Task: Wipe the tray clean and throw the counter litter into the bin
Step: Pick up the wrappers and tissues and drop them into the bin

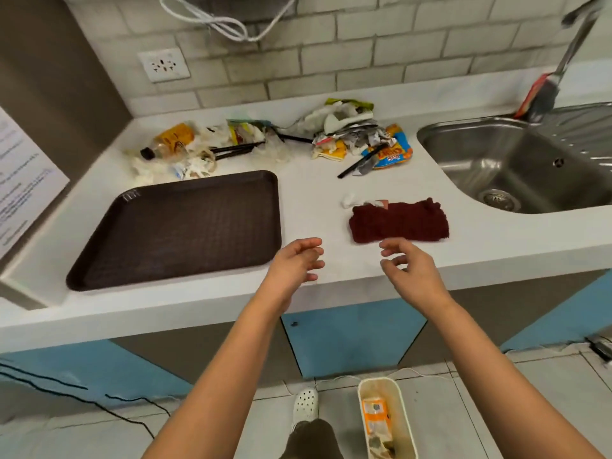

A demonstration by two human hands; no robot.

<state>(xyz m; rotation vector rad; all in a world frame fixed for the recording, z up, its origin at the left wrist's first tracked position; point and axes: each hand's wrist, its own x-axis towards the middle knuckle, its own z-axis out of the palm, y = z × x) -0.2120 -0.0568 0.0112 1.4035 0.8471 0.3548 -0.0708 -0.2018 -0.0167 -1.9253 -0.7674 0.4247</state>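
A dark brown tray (185, 226) lies bare on the white counter at the left. A folded dark red cloth (399, 221) lies to its right. My left hand (296, 265) hovers near the tray's right front corner with loosely curled fingers and holds nothing. My right hand (409, 268) hovers just in front of the cloth, fingers relaxed, holding nothing. Litter sits at the back: a bottle and tissues (172, 149) on the left, crumpled wrappers (357, 134) on the right. A cream bin (385, 420) stands on the floor below, holding some rubbish.
A steel sink (516, 160) with a tap takes up the counter's right end. A small white paper scrap (347, 200) lies behind the cloth. Black cutlery lies among the litter. A paper-covered panel stands at the left. Cables run along the floor.
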